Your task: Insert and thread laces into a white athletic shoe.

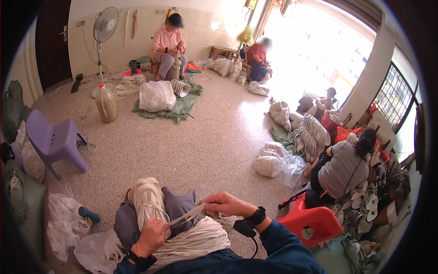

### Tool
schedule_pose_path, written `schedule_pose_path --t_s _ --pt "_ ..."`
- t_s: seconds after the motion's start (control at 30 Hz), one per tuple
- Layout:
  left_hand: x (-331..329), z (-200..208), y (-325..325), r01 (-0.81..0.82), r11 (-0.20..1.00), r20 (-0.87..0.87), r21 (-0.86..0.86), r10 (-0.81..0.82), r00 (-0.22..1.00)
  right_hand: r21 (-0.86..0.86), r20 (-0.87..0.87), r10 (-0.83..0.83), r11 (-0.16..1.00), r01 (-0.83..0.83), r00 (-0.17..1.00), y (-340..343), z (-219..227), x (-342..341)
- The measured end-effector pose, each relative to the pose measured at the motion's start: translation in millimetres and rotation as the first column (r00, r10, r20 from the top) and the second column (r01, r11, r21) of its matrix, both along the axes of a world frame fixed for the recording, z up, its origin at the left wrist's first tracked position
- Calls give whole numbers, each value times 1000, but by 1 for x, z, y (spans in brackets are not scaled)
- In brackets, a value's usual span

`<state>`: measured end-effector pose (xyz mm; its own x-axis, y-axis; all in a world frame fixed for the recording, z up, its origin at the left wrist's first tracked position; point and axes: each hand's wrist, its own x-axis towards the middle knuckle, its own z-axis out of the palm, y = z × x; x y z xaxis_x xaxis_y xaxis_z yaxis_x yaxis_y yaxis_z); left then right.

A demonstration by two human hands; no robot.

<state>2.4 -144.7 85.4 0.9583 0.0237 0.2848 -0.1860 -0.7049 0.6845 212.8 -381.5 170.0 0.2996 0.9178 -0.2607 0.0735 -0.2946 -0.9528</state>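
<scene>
Between my two hands runs a short band of pale flat cord (188,214). My left hand (153,234) is closed on one end, low by my lap. My right hand (224,204) pinches the other end, farther right and a little higher. A stack of off-white woven pieces (147,194) stands between my knees, just beyond my left hand. Across my lap spreads a thick bundle of loose pale cord (200,238), under and beside both hands. The fingertips of my left hand are partly hidden.
A red plastic chair (311,221) stands at my right, near a seated person in grey (343,169). To the left are a purple chair (52,137) and white plastic bags (68,223). Other people sit farther off, among bagged woven pieces and a standing fan (105,25).
</scene>
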Motion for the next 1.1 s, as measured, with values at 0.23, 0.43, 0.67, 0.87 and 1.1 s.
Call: schedule_pose_path --t_s 0.23,0.43,0.67,0.87,1.1 --pt "0 -1 0 -24 997 -7 -78 23 1000 -89 297 -86 989 117 951 5 -24 -9" --pt "0 -9 0 -21 999 4 -39 21 1000 114 482 -246 969 218 841 36 -57 -15" --pt "1 -3 -5 2 998 -61 -67 -6 998 190 598 -192 977 95 779 44 -71 -24" --pt "-9 -19 -2 -31 999 11 36 31 999 161 551 -146 985 67 822 56 -88 -20" --pt "-8 -12 -12 -137 988 47 68 134 990 119 482 -183 983 142 857 67 -71 -14"
